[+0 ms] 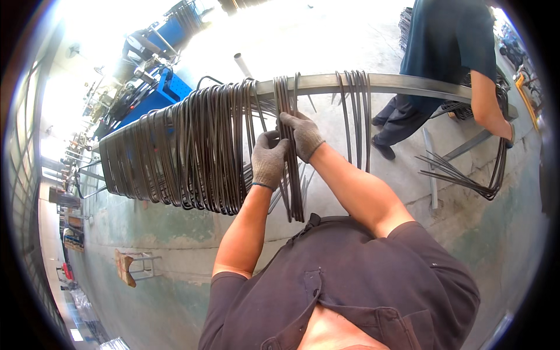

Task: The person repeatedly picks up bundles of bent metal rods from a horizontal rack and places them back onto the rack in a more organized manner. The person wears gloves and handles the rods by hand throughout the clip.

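Note:
Both of my hands wear grey knit gloves. My left hand [268,158] and my right hand [302,134] are closed around a small bundle of bent dark steel bar loops [293,192] hanging from a long grey metal rail [318,84]. A large row of the same loops [175,154] hangs packed together on the rail to the left of my hands. A few separate loops [356,116] hang to the right.
Another person in a dark blue shirt [446,41] stands at the rail's right end, holding a bundle of bar loops [496,169]. Blue machinery [157,93] stands behind the rail. A small stool [131,265] sits on the concrete floor at lower left.

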`<state>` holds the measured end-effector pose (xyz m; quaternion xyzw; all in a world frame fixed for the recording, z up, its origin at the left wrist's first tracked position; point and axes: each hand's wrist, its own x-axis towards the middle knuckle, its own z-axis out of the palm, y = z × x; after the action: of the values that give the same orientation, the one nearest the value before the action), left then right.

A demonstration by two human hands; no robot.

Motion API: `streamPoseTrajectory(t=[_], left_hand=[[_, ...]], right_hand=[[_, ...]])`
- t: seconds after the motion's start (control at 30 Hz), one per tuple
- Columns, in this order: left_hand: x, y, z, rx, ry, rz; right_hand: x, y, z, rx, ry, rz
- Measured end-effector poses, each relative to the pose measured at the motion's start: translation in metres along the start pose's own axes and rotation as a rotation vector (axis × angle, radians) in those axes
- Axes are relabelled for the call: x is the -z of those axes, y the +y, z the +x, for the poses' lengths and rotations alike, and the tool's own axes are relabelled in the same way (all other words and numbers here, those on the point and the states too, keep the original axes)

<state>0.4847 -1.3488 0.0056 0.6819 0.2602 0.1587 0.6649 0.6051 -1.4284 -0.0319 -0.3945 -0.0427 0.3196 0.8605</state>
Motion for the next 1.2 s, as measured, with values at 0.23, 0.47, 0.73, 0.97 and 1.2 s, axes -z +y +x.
streamPoseTrajectory(t=[0.23,0.47,0.73,0.97,1.2], left_hand=[[-0.025,-0.022,0.001,0.266,-0.38,-0.267],[-0.037,-0.014,0.007,0.244,-0.417,0.067],[-0.032,-0.027,0.018,0.3,-0.426,0.014],[-0.022,-0.004,0.011,0.28,-0.417,0.114],[-0.069,-0.027,0.001,0.222,-0.47,-0.061]], right_hand=[[0.035,-0.03,-0.023,0.054,0.223,-0.339],[0.051,-0.051,-0.068,0.072,0.245,-0.952],[0.057,-0.082,-0.06,0.206,0.343,-1.204],[0.069,-0.077,-0.064,0.303,0.328,-1.148],[0.058,-0.055,-0.092,0.348,0.409,-1.002]])
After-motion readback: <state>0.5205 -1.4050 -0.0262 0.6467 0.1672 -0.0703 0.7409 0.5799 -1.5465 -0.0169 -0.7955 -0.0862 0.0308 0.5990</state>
